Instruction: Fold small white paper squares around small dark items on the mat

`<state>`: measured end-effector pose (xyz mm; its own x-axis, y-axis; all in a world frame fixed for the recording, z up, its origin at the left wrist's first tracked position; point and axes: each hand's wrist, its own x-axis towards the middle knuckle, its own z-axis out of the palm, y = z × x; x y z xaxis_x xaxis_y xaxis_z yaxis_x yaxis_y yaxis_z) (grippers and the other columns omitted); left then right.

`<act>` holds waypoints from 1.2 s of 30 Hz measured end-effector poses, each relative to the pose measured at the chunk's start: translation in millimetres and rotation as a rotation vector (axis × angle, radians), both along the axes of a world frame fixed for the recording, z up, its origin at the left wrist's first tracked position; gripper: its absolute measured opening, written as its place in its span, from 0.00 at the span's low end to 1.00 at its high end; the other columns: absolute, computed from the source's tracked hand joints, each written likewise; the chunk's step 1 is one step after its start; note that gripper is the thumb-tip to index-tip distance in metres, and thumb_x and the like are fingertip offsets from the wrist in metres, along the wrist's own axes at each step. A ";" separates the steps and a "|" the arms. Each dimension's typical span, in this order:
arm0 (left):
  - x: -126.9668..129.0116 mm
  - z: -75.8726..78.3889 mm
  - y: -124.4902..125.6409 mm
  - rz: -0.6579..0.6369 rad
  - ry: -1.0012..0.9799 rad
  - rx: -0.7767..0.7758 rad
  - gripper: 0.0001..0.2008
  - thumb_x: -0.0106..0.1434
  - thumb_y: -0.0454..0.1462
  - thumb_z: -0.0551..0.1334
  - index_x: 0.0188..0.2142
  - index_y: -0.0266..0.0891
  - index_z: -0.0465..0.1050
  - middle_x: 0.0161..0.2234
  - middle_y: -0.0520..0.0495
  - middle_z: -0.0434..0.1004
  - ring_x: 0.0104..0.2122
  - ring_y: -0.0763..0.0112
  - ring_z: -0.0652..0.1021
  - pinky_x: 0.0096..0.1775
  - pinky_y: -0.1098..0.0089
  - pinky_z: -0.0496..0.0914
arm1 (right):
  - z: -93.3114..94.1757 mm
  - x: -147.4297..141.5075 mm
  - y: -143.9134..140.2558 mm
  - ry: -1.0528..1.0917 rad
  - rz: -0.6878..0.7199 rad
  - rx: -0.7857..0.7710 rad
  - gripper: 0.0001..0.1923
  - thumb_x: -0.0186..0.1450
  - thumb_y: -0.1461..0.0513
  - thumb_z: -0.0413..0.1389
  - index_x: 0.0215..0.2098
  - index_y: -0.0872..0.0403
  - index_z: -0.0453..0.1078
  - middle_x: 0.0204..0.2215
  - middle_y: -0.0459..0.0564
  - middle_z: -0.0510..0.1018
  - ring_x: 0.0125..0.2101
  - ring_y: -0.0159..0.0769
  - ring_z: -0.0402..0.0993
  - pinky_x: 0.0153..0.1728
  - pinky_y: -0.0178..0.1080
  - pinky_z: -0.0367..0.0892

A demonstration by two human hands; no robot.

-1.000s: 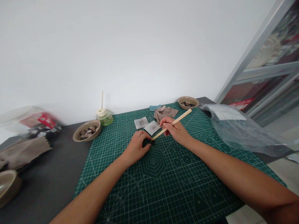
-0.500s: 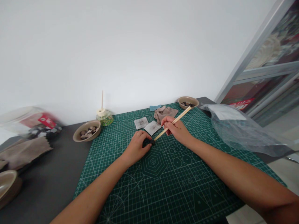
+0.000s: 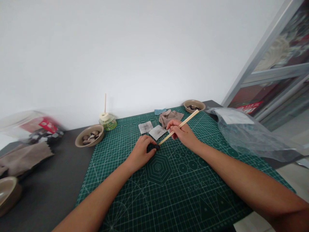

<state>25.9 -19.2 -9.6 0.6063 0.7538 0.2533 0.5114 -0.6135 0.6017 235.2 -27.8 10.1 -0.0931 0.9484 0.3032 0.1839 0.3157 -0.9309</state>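
My left hand (image 3: 142,152) is closed around a small black piece (image 3: 152,147) whose exact kind I cannot make out; it is held low over the green cutting mat (image 3: 183,193). Chopsticks (image 3: 184,121) are gripped in my right hand (image 3: 182,131), slanting down to the left. Their lower tips touch or nearly touch the black piece. Just beyond my hands lie two smudged white pads (image 3: 157,132). A crumpled brown cloth (image 3: 170,118) and a blue cloth (image 3: 159,111) rest behind the pads.
Bowls with dark and pale pieces stand at left (image 3: 89,135) and far right (image 3: 194,106). A glass jar (image 3: 108,122) holds an upright stick. On the left are a clear tub (image 3: 36,125), a brown cloth (image 3: 26,158) and another bowl (image 3: 8,193). A plastic bag (image 3: 241,132) lies right.
Both hands stay almost in place. The black piece in my left hand appears slightly turned, and the chopsticks' top end has shifted a little up and to the right.
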 end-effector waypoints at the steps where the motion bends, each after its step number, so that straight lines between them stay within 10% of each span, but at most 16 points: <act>1: 0.0 0.2 -0.1 0.000 -0.002 -0.003 0.09 0.55 0.28 0.61 0.35 0.40 0.70 0.38 0.47 0.70 0.43 0.60 0.69 0.47 0.59 0.65 | 0.0 0.0 0.0 0.001 0.003 -0.002 0.07 0.58 0.65 0.45 0.28 0.54 0.65 0.15 0.40 0.63 0.15 0.29 0.62 0.17 0.32 0.58; 36: -2.7 2.1 1.9 0.024 -0.045 -0.066 0.06 0.56 0.30 0.61 0.34 0.40 0.70 0.37 0.47 0.71 0.42 0.61 0.71 0.48 0.59 0.65 | 1.2 -2.3 -3.6 0.052 0.060 -0.004 0.07 0.59 0.64 0.46 0.28 0.54 0.64 0.14 0.39 0.62 0.14 0.28 0.61 0.16 0.31 0.57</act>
